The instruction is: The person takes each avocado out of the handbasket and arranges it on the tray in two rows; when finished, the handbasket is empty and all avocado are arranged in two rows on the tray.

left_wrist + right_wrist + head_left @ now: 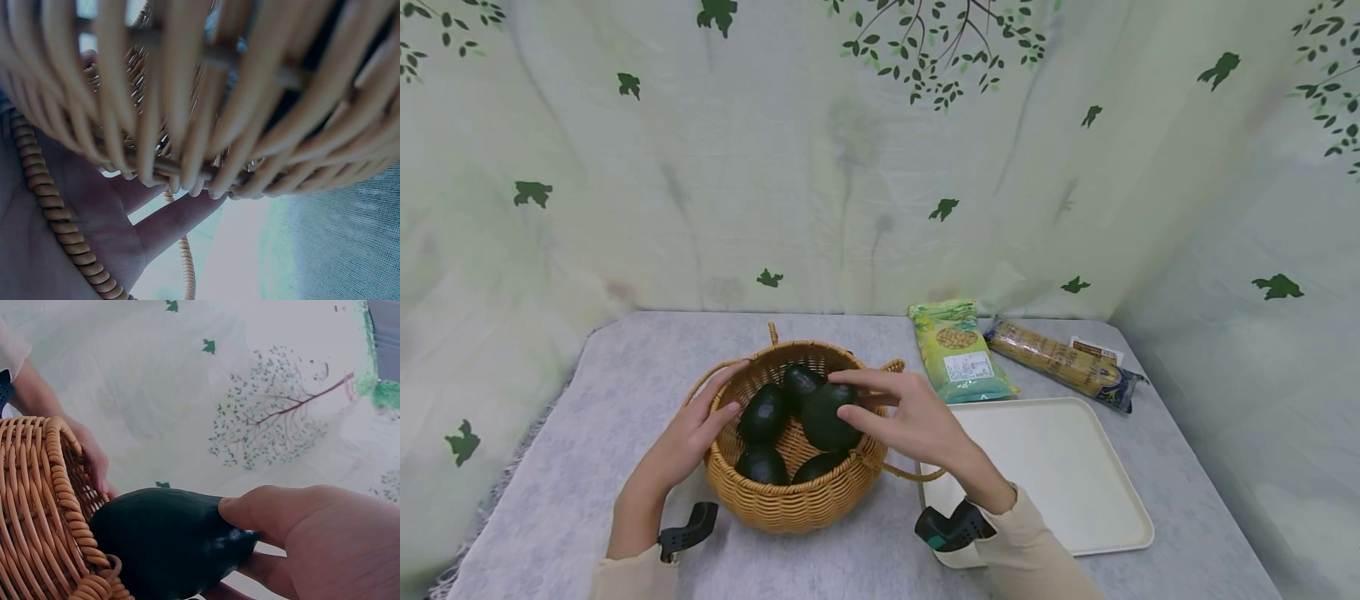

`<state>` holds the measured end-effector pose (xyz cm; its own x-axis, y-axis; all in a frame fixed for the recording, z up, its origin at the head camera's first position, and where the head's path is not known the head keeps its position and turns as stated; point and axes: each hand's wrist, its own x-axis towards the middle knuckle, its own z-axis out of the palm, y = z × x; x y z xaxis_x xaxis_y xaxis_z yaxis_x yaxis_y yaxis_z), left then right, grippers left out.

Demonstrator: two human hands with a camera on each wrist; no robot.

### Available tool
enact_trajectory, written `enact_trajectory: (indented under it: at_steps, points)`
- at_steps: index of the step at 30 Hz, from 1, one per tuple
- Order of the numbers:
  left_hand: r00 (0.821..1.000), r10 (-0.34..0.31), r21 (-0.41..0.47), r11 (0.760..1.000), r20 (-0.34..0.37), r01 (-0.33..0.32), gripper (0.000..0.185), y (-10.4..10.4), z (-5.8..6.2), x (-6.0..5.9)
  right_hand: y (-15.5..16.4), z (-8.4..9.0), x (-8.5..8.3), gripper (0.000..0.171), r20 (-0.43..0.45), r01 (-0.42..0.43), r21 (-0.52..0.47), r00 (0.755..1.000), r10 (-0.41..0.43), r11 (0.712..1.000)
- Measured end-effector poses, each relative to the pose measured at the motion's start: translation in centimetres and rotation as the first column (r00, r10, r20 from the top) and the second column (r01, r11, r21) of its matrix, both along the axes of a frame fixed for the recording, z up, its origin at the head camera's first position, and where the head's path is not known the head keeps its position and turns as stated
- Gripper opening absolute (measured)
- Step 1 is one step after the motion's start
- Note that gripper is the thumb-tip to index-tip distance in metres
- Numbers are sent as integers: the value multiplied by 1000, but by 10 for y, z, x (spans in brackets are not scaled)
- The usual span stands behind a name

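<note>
A woven wicker basket (790,500) stands on the grey table and holds several dark green avocados. My right hand (910,417) grips the topmost avocado (827,417) at the basket's right side; in the right wrist view the thumb and fingers wrap round this avocado (169,544) just above the basket rim (62,487). My left hand (688,433) rests with straight fingers against the basket's left rim. The left wrist view is filled by the basket wall (219,94), with my left palm (81,231) beneath it.
A cream tray (1060,475) lies right of the basket. Behind it are a green snack bag (958,350) and a long yellow packet (1063,362). A leaf-patterned curtain (880,167) closes off the back and sides. A basket handle (917,475) hangs over the tray's left edge.
</note>
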<state>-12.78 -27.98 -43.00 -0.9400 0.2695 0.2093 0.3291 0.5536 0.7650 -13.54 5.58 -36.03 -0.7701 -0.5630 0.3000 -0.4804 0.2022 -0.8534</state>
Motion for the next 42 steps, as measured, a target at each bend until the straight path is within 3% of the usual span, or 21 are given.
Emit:
enact_trajectory:
  at_steps: [18,34,42]
  points:
    - [1000,1,8,1000,-7,-1,58,0,-1,0,31,4,8,39,-80,91,-88,992,-98,992]
    - [1000,4,1,1000,5,-4,57,0,-1,0,59,-6,13,41,-23,168,-127,985,-172,978]
    - [1000,4,5,1000,7,-4,57,0,-1,0,70,-8,19,41,-16,249,-95,968,-251,964]
